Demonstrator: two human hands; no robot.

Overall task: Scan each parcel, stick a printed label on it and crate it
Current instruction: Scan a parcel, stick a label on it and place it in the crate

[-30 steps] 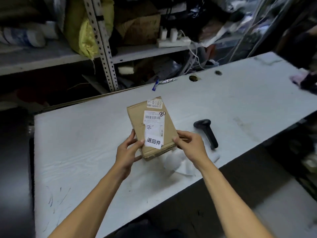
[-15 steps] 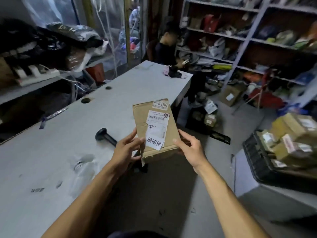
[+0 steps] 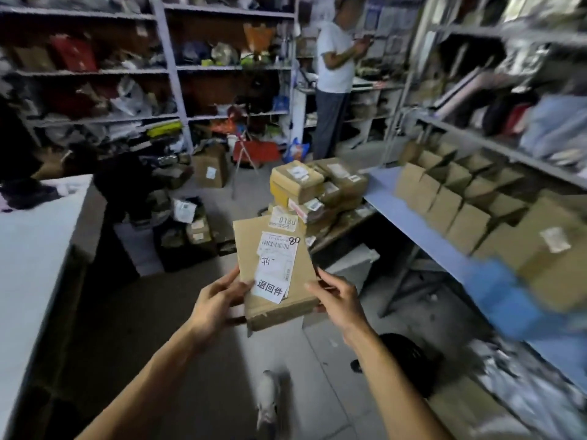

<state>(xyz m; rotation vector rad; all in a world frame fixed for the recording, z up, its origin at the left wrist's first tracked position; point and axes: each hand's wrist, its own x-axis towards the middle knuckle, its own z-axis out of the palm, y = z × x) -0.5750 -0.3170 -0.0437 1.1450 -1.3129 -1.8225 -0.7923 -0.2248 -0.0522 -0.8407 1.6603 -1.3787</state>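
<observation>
I have the parcel (image 3: 276, 271) just below the middle of the frame, a flat brown cardboard mailer held up in the air over the floor, not resting on anything. Its face points toward me and carries 2 labels: a small one (image 3: 282, 221) at its upper edge and a long white one (image 3: 275, 268) running down to the lower edge.

My left hand (image 3: 219, 300) grasps the parcel's lower left corner, thumb on the face and fingers curled behind. My right hand (image 3: 338, 296) pinches the lower right edge the same way. Both hands sit at the near, lower end, so neither is nearer than the other.

The relation I am steering on: the parcel's long axis runs up the frame, tipped slightly left, away from my hands, and its far end points at the pile of parcels (image 3: 317, 192) stacked just above it in the picture. That pile sits well beyond my reach, toward the centre right. I judge the drop-off to be there, though I cannot make out a crate under the stack, so the carry would go forward along that axis, right hand leading slightly.

Outward: a grey table (image 3: 31, 249) at the left edge, a blue bench (image 3: 409, 217) with open cartons (image 3: 444, 198) on the right, shelving (image 3: 171, 68) across the top, and a person (image 3: 333, 74) standing at upper centre.
</observation>
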